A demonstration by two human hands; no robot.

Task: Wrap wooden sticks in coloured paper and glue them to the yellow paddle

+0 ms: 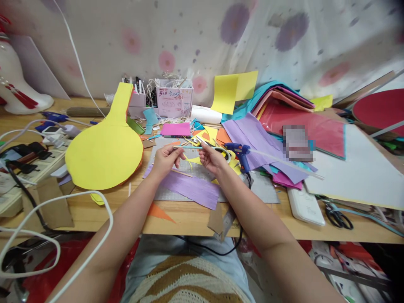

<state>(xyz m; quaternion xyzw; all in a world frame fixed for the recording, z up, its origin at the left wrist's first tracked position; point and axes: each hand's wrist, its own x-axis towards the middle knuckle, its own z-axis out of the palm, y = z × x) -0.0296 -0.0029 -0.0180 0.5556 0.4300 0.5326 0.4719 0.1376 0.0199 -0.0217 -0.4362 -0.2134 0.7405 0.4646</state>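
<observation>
My left hand [166, 159] and my right hand [211, 158] are raised over the middle of the wooden desk [186, 219], both pinching a thin light-blue stick [189, 147] that runs level between them. A thin yellow paper strip [188, 160] hangs below the stick between the hands. Under them lie a purple paper strip [192, 187] and a grey cutting mat [176, 193]. A blue glue gun [240, 153] rests just right of my right hand.
A large yellow paddle-shaped cutout [105, 149] lies at the left. Stacks of coloured paper [284, 113] and a white sheet [356, 168] fill the right. Pen holders [173, 99] stand at the back. Black scissors [337, 216] lie near the front right. White cables [57, 219] loop at the left.
</observation>
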